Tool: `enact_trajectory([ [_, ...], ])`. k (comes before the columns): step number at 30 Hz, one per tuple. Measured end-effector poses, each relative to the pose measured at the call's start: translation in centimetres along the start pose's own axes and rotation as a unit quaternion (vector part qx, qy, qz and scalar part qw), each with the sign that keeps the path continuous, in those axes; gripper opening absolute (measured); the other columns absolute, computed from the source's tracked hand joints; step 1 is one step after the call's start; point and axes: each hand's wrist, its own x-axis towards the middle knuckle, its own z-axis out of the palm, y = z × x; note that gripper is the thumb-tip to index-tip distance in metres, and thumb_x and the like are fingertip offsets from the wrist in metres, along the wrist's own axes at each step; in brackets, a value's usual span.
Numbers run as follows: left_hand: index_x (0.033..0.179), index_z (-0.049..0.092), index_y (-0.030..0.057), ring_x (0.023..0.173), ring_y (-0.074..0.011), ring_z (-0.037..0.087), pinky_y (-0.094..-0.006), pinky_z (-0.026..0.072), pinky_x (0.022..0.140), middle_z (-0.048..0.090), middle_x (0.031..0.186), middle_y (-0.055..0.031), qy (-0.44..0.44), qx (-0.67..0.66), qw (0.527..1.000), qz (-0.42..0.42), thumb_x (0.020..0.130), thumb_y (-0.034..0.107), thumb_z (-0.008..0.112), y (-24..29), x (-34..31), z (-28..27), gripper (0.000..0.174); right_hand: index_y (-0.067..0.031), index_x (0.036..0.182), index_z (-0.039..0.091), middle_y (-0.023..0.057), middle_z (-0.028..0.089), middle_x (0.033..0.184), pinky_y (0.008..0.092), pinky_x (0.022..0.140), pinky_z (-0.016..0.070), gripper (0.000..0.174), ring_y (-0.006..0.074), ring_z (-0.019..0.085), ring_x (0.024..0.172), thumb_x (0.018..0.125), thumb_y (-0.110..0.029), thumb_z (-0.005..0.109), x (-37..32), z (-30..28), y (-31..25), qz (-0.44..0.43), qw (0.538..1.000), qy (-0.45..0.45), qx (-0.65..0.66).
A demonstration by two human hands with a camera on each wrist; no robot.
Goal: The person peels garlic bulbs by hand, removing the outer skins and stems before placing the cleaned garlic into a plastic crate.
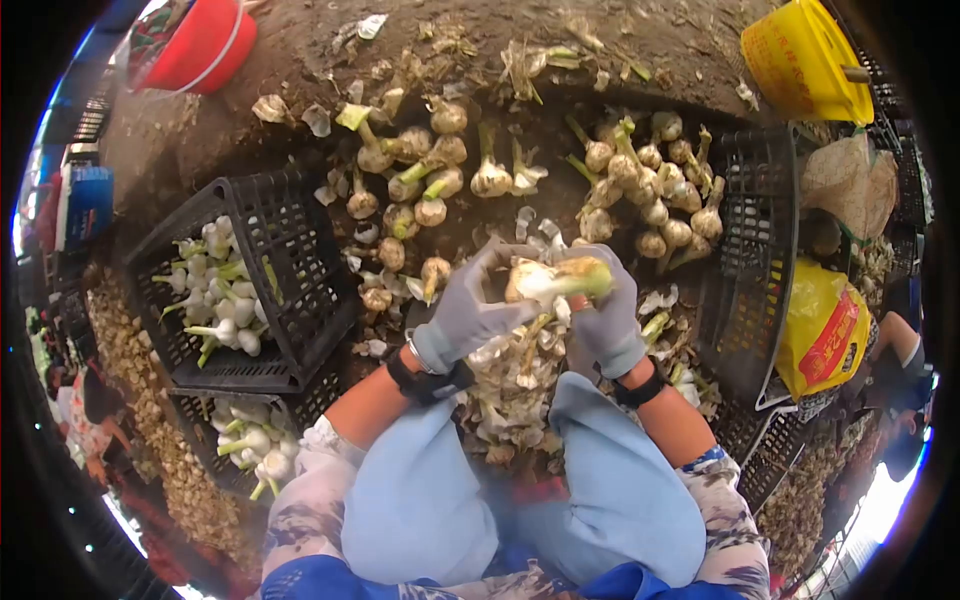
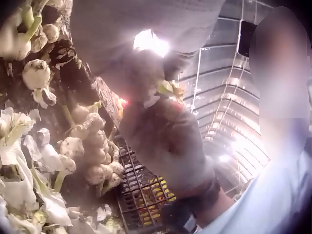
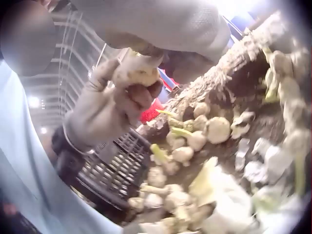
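A garlic bulb (image 1: 540,284) with a short green stem is held up between both gloved hands, over a heap of peeled skins (image 1: 510,395). My left hand (image 1: 468,312) grips the bulb's round end; in the right wrist view, its fingers curl about the garlic (image 3: 136,73). At the stem end, my right hand (image 1: 614,322) holds the stalk, thumb below it. The right hand (image 2: 165,139) looks blurred in the left wrist view. Unpeeled garlic bulbs (image 1: 430,165) lie on the soil ahead, with another pile of garlic (image 1: 650,185) to the right.
On the left, a tilted black crate (image 1: 300,290) contains cleaned white garlic (image 1: 225,290), with a second crate of garlic below. Another black crate (image 1: 750,230) stands at the right beside a yellow bag (image 1: 825,330). A red bucket (image 1: 205,50) and a yellow bucket (image 1: 805,65) stand farther back.
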Motion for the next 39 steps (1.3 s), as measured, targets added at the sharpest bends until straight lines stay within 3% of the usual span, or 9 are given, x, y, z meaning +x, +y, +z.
enact_trajectory([
  [6,0.137,0.048,-0.0032,0.112,-0.0155,0.059,-0.0318,0.0502,0.095,0.059,0.128,-0.0088,-0.097,-0.207,0.97,-0.077,0.089,0.017,0.069,0.1,0.8,0.0,0.056,0.0056,0.095,0.065,0.0235,0.066,0.088,0.0402,0.074,0.0483,0.021,0.0377,0.063,0.082,0.082,-0.011,0.063,-1.4,-1.0,6.0,0.189,0.98,-0.001,-0.067],
  [12,0.134,0.049,-0.0053,0.112,-0.0205,0.062,-0.0359,0.0523,0.095,0.06,0.127,-0.0138,-0.158,-0.31,0.931,-0.11,0.079,0.015,0.077,-0.9,-1.5,-1.9,0.065,0.0036,0.094,0.065,0.0207,0.068,0.088,0.0376,0.071,0.0493,0.023,0.0352,0.065,0.082,0.088,-0.019,0.063,-5.7,0.7,9.7,0.344,0.937,0.007,-0.054],
  [15,0.135,0.047,-0.005,0.114,-0.0238,0.062,-0.038,0.0519,0.097,0.058,0.129,-0.0147,-0.115,-0.291,0.947,-0.066,0.072,0.011,0.082,1.2,-2.0,-2.7,0.073,0.0014,0.091,0.065,0.022,0.068,0.091,0.0405,0.076,0.0511,0.025,0.0372,0.066,0.089,0.089,-0.024,0.062,-5.9,-2.1,10.5,0.43,0.892,-0.101,-0.095],
  [20,0.134,0.045,-0.0017,0.117,-0.0216,0.059,-0.0385,0.0477,0.102,0.057,0.128,-0.0115,-0.02,-0.216,0.976,0.006,0.076,0.008,0.079,2.1,-1.0,-1.4,0.068,-0.0112,0.125,0.058,0.0174,0.069,0.104,0.0411,0.087,0.0518,0.041,0.0338,0.067,0.098,0.089,-0.029,0.066,-3.7,-3.4,2.8,0.246,0.805,-0.438,-0.315],
  [23,0.13,0.046,-0.0002,0.119,-0.0195,0.056,-0.0372,0.0447,0.104,0.058,0.127,-0.0111,-0.01,-0.193,0.981,0.017,0.079,0.006,0.073,1.5,-1.2,-0.2,0.058,-0.0085,0.136,0.051,0.0171,0.067,0.115,0.0382,0.091,0.0502,0.05,0.0283,0.066,0.104,0.092,-0.028,0.065,-2.8,-3.6,1.7,0.19,0.96,-0.202,-0.034],
  [26,0.129,0.048,-0.0005,0.118,-0.0187,0.056,-0.0348,0.0441,0.103,0.058,0.126,-0.0117,-0.015,-0.142,0.99,0.016,0.081,0.004,0.07,1.2,-0.8,0.5,0.053,-0.003,0.14,0.048,0.0145,0.061,0.131,0.0348,0.096,0.0478,0.051,0.0226,0.062,0.115,0.097,-0.028,0.06,-0.5,-2.2,-3.2,0.258,0.879,-0.154,0.37],
  [27,0.128,0.049,-0.001,0.118,-0.0182,0.055,-0.0338,0.0455,0.101,0.058,0.126,-0.0103,-0.01,-0.098,0.995,-0.006,0.081,0.004,0.07,0.2,-0.9,0.8,0.051,0.0004,0.144,0.043,0.0127,0.053,0.14,0.0324,0.1,0.046,0.054,0.0193,0.056,0.121,0.097,-0.02,0.061,-0.6,-1.9,-1.5,0.169,0.942,-0.206,0.202],
  [36,0.098,0.068,0.0023,0.08,-0.0304,0.067,-0.0355,0.0544,0.072,0.069,0.093,-0.0094,0.081,0.423,0.851,0.302,0.078,0.009,0.076,0.7,-0.4,0.3,0.022,0.0007,0.127,0.057,0.0093,0.064,0.121,0.0282,0.091,0.0514,0.054,0.0124,0.063,0.105,0.081,-0.014,0.08,-1.0,-1.0,-2.7,0.208,0.955,-0.118,0.177],
  [39,0.098,0.067,0.0026,0.075,-0.0268,0.066,-0.0342,0.0528,0.068,0.068,0.09,-0.0103,0.112,0.414,0.866,0.259,0.08,0.006,0.073,1.5,-1.1,0.6,0.019,0.0008,0.123,0.059,0.0086,0.066,0.116,0.0285,0.087,0.0527,0.053,0.0121,0.064,0.1,0.079,-0.017,0.083,-0.6,-1.1,-3.7,0.185,0.969,-0.12,0.108],
])
